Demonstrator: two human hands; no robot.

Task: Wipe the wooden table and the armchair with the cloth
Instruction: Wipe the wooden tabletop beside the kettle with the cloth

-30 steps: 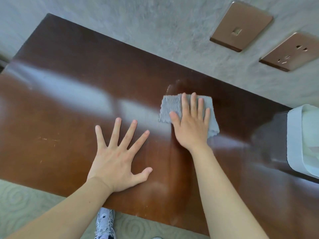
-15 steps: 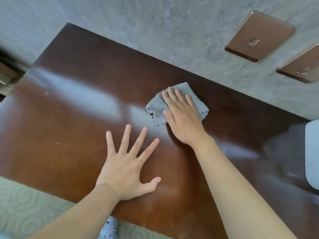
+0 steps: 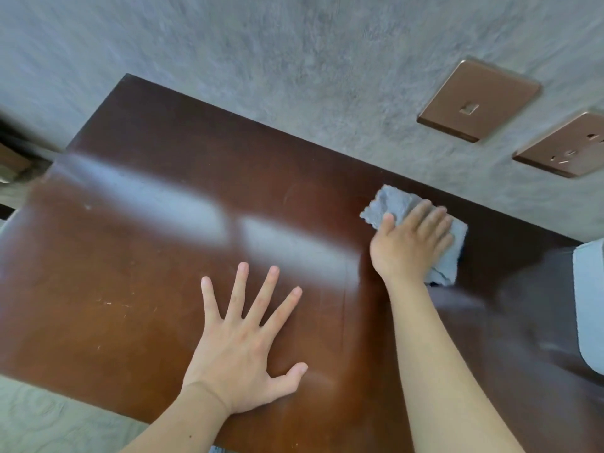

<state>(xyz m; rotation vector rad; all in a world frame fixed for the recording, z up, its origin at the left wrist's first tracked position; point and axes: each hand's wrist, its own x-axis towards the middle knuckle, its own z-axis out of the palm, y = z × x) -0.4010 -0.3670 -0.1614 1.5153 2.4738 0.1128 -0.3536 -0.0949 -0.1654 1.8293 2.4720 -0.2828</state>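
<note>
A dark glossy wooden table [image 3: 147,250] fills most of the view, its far edge against a grey wall. A grey cloth [image 3: 395,202] lies flat on the table near the far right edge. My right hand [image 3: 411,246] presses down on the cloth with the fingers laid flat over it, pointing toward the wall. My left hand [image 3: 242,341] rests flat on the table near the front edge, fingers spread wide, holding nothing. The armchair is not in view.
A white container [image 3: 588,305] stands on the table at the right edge. Two copper-coloured wall plates, a switch [image 3: 477,99] and a socket [image 3: 568,145], sit on the wall above. Pale patterned carpet [image 3: 39,420] shows below the front edge.
My right hand has slid the cloth to the right and toward the wall. My left hand stays planted flat on the table. The view has shifted.
</note>
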